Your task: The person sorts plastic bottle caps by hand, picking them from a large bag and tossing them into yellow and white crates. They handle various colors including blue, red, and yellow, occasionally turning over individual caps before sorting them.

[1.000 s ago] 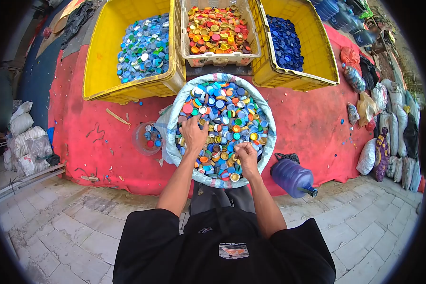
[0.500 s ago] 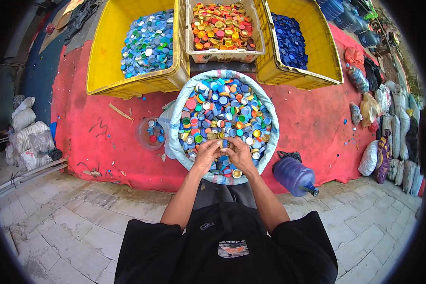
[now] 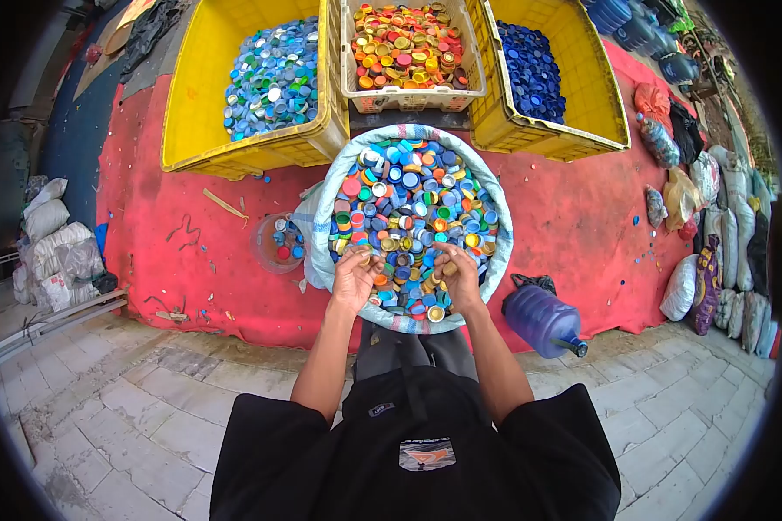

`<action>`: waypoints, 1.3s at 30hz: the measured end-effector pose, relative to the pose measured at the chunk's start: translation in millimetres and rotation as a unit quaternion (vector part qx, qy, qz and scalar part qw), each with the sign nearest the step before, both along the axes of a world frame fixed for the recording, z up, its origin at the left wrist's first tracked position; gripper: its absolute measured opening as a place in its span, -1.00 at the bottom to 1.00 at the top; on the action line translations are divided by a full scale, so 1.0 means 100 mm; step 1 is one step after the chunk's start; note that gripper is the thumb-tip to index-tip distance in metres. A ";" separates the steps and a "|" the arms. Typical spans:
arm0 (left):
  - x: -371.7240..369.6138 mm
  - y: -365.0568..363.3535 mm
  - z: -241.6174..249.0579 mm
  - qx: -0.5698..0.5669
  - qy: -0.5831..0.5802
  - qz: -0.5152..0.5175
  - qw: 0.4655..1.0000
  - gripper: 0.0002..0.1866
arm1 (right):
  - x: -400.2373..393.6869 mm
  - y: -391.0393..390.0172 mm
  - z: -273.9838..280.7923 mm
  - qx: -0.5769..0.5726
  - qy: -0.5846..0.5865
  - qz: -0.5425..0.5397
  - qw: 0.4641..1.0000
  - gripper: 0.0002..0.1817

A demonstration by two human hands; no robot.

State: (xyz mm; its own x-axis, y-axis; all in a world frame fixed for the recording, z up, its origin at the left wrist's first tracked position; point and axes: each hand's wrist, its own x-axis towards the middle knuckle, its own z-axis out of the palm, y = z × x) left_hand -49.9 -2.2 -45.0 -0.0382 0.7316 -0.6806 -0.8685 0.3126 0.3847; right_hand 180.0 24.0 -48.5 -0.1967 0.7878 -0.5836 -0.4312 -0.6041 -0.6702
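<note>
A wide sack with a rolled pale rim [image 3: 321, 233] stands in front of me, full of mixed bottle caps [image 3: 413, 204] in blue, white, green, red, orange and gold. My left hand [image 3: 354, 280] is over the sack's near left part, its fingers curled around what looks like a yellowish bottle cap [image 3: 365, 258]. Over the near right part, my right hand [image 3: 460, 280] pinches a gold-coloured bottle cap [image 3: 449, 268] between thumb and fingers. Both hands are apart, with loose caps visible between them.
Beyond the sack stand a yellow crate [image 3: 182, 104] of light blue and green caps, a whitish crate [image 3: 408, 99] of orange, red and yellow caps, and another yellow crate [image 3: 595, 113] of dark blue caps. A clear tub [image 3: 268, 252] is left, a water jug [image 3: 539, 323] right.
My hands were together over the near middle of the sack. They have moved apart, the left one leftward and the right one rightward, each with a cap.
</note>
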 end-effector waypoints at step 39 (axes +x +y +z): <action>0.51 -0.18 -0.12 -0.026 0.338 -0.317 0.886 -0.57 | 0.55 -0.21 -0.13 0.413 -0.566 0.423 0.574 -0.66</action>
State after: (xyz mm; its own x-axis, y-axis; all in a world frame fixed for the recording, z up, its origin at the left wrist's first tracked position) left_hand 0.8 -20.3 -56.7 -0.0429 0.7196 -0.6931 -0.0889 0.6882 0.7200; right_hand 234.5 2.9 -61.9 -0.5758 0.7899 -0.2111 0.7776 0.4492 -0.4399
